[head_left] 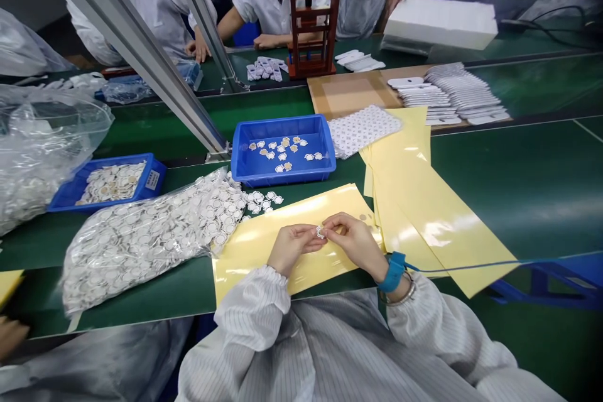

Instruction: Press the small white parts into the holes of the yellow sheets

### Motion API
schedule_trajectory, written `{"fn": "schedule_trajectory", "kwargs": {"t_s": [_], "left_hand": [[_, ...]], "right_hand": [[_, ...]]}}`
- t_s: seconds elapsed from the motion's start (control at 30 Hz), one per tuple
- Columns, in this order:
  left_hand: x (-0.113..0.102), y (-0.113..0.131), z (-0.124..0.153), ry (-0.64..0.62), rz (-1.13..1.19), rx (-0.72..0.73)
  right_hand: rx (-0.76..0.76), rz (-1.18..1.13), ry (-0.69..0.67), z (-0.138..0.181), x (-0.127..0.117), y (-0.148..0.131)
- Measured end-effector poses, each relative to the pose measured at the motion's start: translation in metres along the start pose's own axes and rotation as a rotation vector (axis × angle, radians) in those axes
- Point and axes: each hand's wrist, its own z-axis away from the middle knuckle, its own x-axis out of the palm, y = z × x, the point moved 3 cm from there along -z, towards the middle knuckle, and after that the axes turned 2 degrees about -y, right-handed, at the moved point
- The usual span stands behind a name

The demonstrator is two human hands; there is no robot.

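Between my two hands is one small round white part [320, 232] with a ring-like outline. My left hand [296, 245] pinches it from the left, and the fingertips of my right hand [351, 237] close on its right side. Both hands hover over a glossy yellow sheet [254, 251], where a few small round brownish pieces [365, 218] lie near the right edge. A clear plastic bag [146, 239] full of similar white parts lies to the left, with loose ones [264, 201] at its mouth. A blue wrist strap [393, 271] circles my right wrist.
Beyond the sheet stands a blue tray [282, 181] with scattered parts. Another blue tray [157, 173] is at the left. More yellow sheets [438, 201] lie at right, crossed by the strap's blue cord [466, 266]. A metal post [141, 63] rises at left. Co-workers sit opposite.
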Motion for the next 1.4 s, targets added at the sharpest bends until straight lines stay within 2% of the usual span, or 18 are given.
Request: {"fn": "schedule_trajectory", "kwargs": {"t_s": [0.6,0.9,1.4], "left_hand": [[0.0000,-0.0046,-0.0025,0.017,0.028,0.005],[0.0002,-0.0055,-0.0014,0.007,0.007,0.041],[-0.0003,-0.0077,-0.0027,0.004,0.007,0.050]], "right_hand": [[0.054,-0.176,0.050,-0.0024,-0.0053,0.0035],[0.045,-0.080,0.025,-0.0010,-0.0011,0.0012],[0.018,-0.045,0.025,-0.0018,-0.0005,0.0047]]}}
